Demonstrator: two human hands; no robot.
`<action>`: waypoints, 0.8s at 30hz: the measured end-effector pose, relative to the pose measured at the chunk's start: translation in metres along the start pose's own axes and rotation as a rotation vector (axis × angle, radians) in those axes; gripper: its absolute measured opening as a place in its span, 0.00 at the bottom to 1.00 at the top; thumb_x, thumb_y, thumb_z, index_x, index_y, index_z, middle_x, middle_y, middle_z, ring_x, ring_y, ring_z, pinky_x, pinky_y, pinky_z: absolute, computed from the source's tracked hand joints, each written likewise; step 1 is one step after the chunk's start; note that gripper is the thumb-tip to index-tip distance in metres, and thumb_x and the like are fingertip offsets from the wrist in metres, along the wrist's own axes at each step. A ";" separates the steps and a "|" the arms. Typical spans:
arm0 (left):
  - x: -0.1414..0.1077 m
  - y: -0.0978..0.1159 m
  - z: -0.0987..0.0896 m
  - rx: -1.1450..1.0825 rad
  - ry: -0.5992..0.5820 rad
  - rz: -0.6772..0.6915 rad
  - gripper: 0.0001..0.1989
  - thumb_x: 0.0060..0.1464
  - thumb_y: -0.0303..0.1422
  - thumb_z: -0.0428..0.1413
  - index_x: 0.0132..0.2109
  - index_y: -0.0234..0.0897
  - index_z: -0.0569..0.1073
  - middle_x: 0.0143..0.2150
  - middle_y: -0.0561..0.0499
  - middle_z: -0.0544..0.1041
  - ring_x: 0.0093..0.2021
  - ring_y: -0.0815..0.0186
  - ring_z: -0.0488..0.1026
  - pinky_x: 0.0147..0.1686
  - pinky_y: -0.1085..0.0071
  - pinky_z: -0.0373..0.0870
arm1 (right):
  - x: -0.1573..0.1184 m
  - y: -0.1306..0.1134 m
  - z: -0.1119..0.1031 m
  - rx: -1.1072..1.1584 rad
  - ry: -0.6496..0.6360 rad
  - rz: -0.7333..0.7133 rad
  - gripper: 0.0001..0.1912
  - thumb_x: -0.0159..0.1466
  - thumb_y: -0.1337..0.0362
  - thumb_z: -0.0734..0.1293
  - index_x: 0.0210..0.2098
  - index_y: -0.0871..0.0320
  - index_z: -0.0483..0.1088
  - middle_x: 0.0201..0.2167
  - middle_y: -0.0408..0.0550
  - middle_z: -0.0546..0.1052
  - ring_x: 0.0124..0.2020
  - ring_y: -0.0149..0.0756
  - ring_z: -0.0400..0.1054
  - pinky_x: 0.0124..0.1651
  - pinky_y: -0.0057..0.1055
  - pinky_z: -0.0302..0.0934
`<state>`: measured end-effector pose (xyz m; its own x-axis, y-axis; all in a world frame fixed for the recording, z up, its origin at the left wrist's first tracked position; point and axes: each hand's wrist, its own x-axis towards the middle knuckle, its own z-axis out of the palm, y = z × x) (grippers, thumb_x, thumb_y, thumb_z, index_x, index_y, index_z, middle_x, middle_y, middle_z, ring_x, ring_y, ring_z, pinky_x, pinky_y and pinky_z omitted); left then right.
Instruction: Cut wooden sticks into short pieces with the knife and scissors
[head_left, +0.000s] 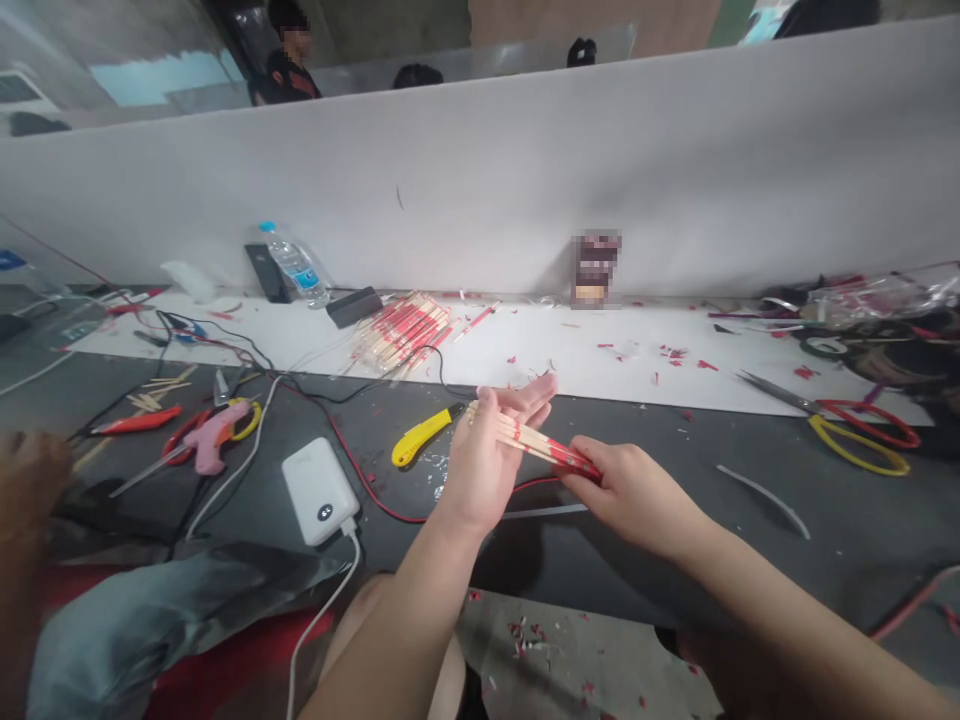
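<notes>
My right hand point(619, 490) is closed round the red end of a bundle of thin wooden sticks point(529, 437), pale wood with red sections. The bundle slants up to the left, and its pale ends reach my left hand point(487, 460). That hand has its palm against the sticks, with thumb up and fingers stretched out. Just left of it, a yellow utility knife point(420, 438) lies on the dark table. Behind, a pile of similar red-and-pale sticks point(409, 330) rests on a white sheet point(525, 345).
A white power bank point(321, 490) with a cable lies left, near a pink glue gun point(214, 437) and red pliers point(139, 420). Scissors point(832, 415) lie right. A water bottle point(296, 265) leans against the white partition point(480, 190). Another person's hand point(34, 470) is at far left.
</notes>
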<state>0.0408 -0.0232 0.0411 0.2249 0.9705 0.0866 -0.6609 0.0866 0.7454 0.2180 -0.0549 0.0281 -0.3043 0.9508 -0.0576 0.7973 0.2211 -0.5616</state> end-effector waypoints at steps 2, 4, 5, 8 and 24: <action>-0.001 0.000 0.000 -0.010 0.010 0.003 0.18 0.71 0.45 0.52 0.38 0.39 0.76 0.56 0.43 0.82 0.67 0.53 0.71 0.67 0.50 0.63 | -0.002 0.002 -0.002 0.018 -0.018 0.002 0.12 0.69 0.58 0.61 0.30 0.52 0.58 0.23 0.38 0.68 0.25 0.33 0.59 0.30 0.31 0.47; -0.001 -0.002 -0.001 -0.018 0.020 -0.009 0.18 0.70 0.45 0.52 0.38 0.38 0.76 0.56 0.43 0.82 0.66 0.52 0.71 0.66 0.50 0.64 | -0.003 0.003 -0.004 0.045 -0.032 0.019 0.14 0.70 0.56 0.61 0.29 0.52 0.59 0.22 0.37 0.67 0.24 0.33 0.58 0.30 0.31 0.47; 0.000 -0.003 -0.002 -0.027 0.027 -0.014 0.18 0.71 0.45 0.51 0.39 0.38 0.76 0.56 0.42 0.82 0.65 0.53 0.72 0.66 0.50 0.65 | -0.003 0.004 -0.004 0.057 -0.037 0.033 0.14 0.70 0.55 0.61 0.29 0.52 0.59 0.22 0.37 0.67 0.24 0.33 0.58 0.30 0.31 0.47; 0.005 0.000 -0.007 -0.070 0.067 -0.015 0.20 0.73 0.44 0.47 0.38 0.39 0.75 0.54 0.42 0.83 0.62 0.54 0.75 0.63 0.51 0.68 | -0.005 0.014 -0.009 0.060 -0.051 0.086 0.16 0.70 0.51 0.61 0.29 0.52 0.61 0.21 0.37 0.67 0.24 0.33 0.58 0.30 0.31 0.48; 0.022 0.025 -0.042 -0.488 0.463 -0.044 0.26 0.76 0.39 0.40 0.25 0.40 0.50 0.18 0.61 0.49 0.16 0.73 0.51 0.21 0.75 0.62 | 0.008 0.174 -0.137 -0.177 0.127 0.422 0.16 0.65 0.50 0.67 0.41 0.57 0.77 0.40 0.59 0.81 0.45 0.57 0.73 0.50 0.49 0.61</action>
<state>-0.0003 0.0098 0.0337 0.0006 0.9508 -0.3099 -0.9303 0.1142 0.3485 0.4258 0.0206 0.0427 0.1229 0.9820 -0.1435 0.9174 -0.1675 -0.3609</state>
